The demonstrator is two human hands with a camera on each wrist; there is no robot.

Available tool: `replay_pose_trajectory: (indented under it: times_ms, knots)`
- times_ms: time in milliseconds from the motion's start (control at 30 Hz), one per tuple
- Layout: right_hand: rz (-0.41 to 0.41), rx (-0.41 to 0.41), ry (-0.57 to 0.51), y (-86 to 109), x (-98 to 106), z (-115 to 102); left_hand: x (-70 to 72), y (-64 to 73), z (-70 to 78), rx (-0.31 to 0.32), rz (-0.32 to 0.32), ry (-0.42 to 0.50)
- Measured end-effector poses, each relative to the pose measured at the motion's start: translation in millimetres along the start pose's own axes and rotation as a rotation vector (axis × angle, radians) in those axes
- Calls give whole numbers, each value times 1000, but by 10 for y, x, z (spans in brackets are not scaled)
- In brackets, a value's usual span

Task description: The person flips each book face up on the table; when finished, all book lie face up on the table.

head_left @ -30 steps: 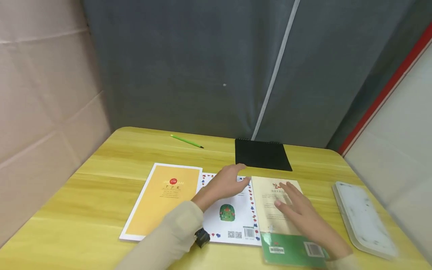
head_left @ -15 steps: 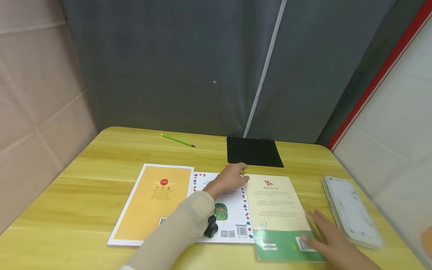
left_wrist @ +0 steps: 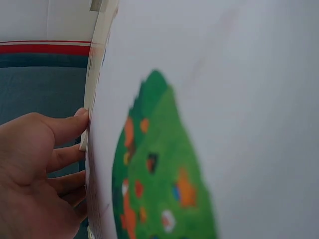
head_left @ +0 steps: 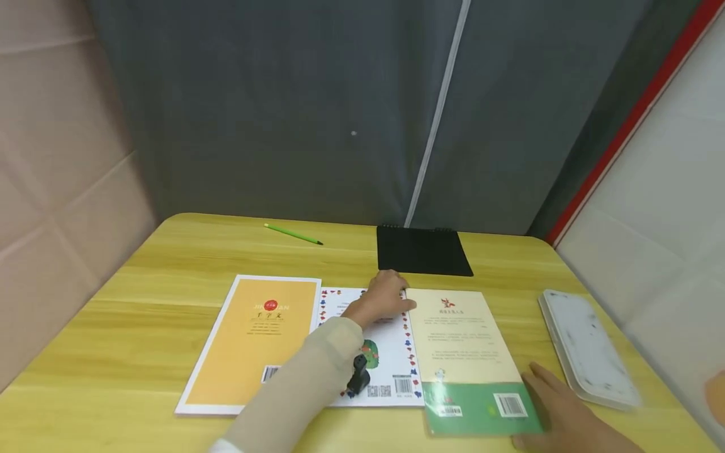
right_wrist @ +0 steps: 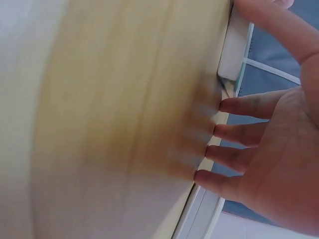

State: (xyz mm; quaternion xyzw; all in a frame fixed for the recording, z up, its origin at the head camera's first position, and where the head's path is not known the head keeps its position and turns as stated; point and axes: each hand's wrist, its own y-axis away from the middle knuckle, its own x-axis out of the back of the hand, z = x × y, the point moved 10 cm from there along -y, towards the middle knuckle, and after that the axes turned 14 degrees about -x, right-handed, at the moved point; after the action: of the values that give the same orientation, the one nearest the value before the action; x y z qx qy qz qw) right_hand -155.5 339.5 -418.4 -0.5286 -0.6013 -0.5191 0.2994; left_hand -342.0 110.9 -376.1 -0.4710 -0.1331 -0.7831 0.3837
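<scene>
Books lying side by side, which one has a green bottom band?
The rightmost book, cream above the green and beside the right hand. The middle book is white with a patterned border; the left book is orange-yellow with white edges.

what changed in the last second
The right hand has moved rightward and nearer the person, from over the cream-green book to its lower right edge. The left hand stays near the book's upper left corner; any grip is unclear. The yellow book, white book, green pen, black notepad and white case lie as before.
</scene>
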Motion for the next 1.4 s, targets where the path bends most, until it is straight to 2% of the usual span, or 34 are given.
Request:
replay_pose_trajectory:
  times_ms: [267, 433, 533, 633, 767, 900, 967, 1067, 1167, 1267, 1367, 1400]
  knots:
    - [2, -37, 12, -21, -10, -1, 1, -61, 60, -10, 21, 81]
    - [1, -25, -4, -3, 11, -22, 47, -77, 54, 2, 113, 295]
    - [-4, -34, 2, 16, 28, -35, 86, -62, 31, 36, 163, 416]
    - [3, -37, 5, 26, 62, -70, 135, -42, 11, 76, 199, 497]
    - [6, -83, -51, 12, 101, -57, 171, -43, -7, 104, 233, 565]
    - [-48, -195, -174, 48, 117, 61, 143, -46, -64, 134, 253, 605]
    - [-92, -221, -297, 94, 136, 95, 118, -39, -112, 159, 263, 629]
    - [-126, -187, -493, 171, 198, 63, 90, -30, -157, 184, 283, 670]
    - [-56, -103, -672, 249, 306, -39, 73, -42, -153, 184, 291, 680]
    - [60, 1, -823, 347, 444, -172, 63, -57, -135, 180, 296, 653]
    - [154, 51, -947, 471, 569, -276, 43, -65, -112, 190, 306, 665]
    - [180, 53, -975, 512, 609, -309, 30, -69, -97, 190, 311, 697]
